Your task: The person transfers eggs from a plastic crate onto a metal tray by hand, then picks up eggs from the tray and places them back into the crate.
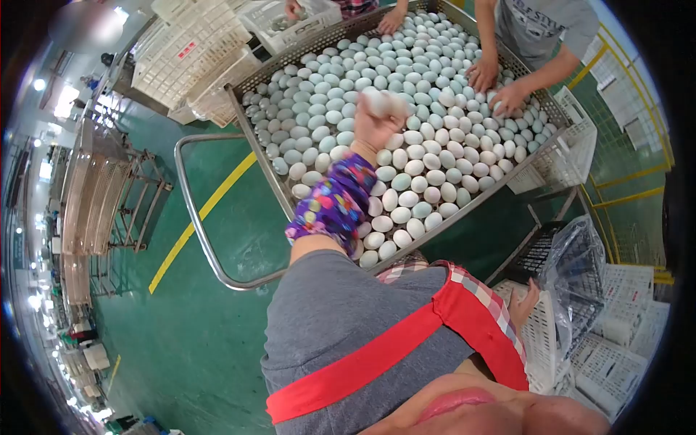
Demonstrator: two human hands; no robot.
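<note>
**Left hand up with an egg over the full tray**

The pale, blue-white oval egg (pixel 377 101) sits in your left hand (pixel 377 125), lifted above the heap and blurred, with your fingers clenched around it. Your forearm leading up to that hand wears a purple sleeve cover with coloured dots (pixel 335 199).

Directly beneath that hand and spreading out on every side of it lies the big perforated metal tray (pixel 270 168), packed with pale eggs (pixel 406 196) lying against one another.

Beyond your left hand, at the far side of the tray, a co-worker in a grey shirt rests both hands (pixel 496 83) on the eggs; another person's hand (pixel 391 22) reaches in at the far edge.

Past the tray on the side away from your body stand stacked white plastic crates (pixel 190 61).

Your right hand (pixel 523 304) is down by your side, well apart from the left, touching a white plastic crate (pixel 540 341); you cannot tell from here whether it grips anything. Just beyond it is a dark crate draped with clear plastic sheeting (pixel 576 268).

A green floor with yellow lines (pixel 196 217) lies below the tray.
</note>
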